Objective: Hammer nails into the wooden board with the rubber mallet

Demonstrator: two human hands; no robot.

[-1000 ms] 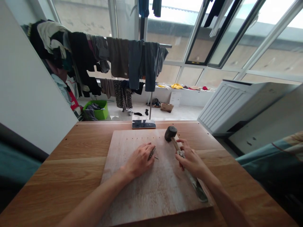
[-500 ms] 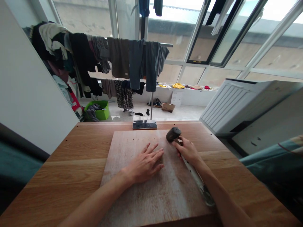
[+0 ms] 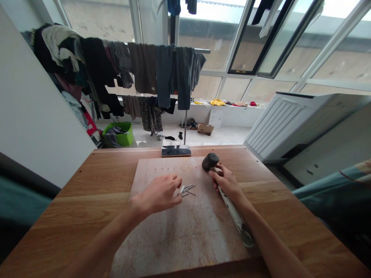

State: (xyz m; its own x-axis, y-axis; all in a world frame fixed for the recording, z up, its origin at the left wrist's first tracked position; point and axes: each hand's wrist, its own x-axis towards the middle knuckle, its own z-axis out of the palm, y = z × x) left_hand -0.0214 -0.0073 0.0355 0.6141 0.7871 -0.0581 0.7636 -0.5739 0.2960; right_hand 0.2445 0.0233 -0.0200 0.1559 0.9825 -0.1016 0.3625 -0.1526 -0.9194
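From my remote view, the work with the nails (image 3: 187,189) looks to be near its beginning. Along the far edge of the wooden board (image 3: 185,231) there is a row of small dark dots (image 3: 171,168). I cannot tell if these are holes or nail heads already driven in. The nails themselves lie loose in a little heap on the board, flat, and none of them stands upright. So I judge that placing and striking the nails is what remains, nearly all of it.

The left hand (image 3: 158,195) hovers just left of the heap, with the fingers curled loosely and the tips bent toward the nails. Whether a nail is pinched under the fingertips is hidden from me. The right hand (image 3: 227,183) is closed around the hammer (image 3: 235,217), high on the handle, just behind the dark head.

The long axis of the hammer runs diagonally. The head points away from me and a little to the left, toward the far edge of the desk (image 3: 87,193), and the handle end comes back toward the near right corner of the board. It lies low over the board, not raised. Most of the nails lie roughly left to right, slightly fanned, between the two hands
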